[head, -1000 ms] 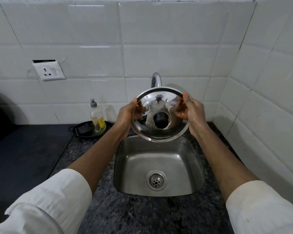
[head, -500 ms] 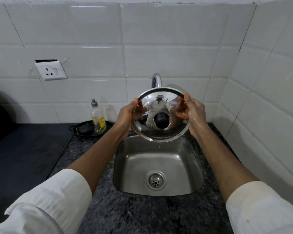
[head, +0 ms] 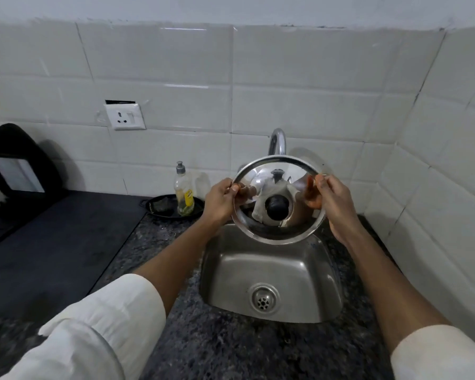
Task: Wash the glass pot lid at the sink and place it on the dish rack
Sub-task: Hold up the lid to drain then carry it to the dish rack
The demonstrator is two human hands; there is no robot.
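Both hands are gripping the glass pot lid (head: 279,200) by its metal rim: the left hand (head: 221,200) is pinching the left edge with thumb in front, the right hand (head: 333,202) is closing on the right edge, fingers showing through the glass. Between them the lid is standing nearly upright, its underside facing the person, the black knob (head: 277,206) visible through it. Just behind it the tap (head: 277,141) is rising; no water is visibly running. Below the hands the sink (head: 299,272) is sitting bare. Compared with a second ago, the grip is looking unchanged while the view is taking in more of the counter on the left, so the person is probably inspecting before racking; no dish rack is clearly showing
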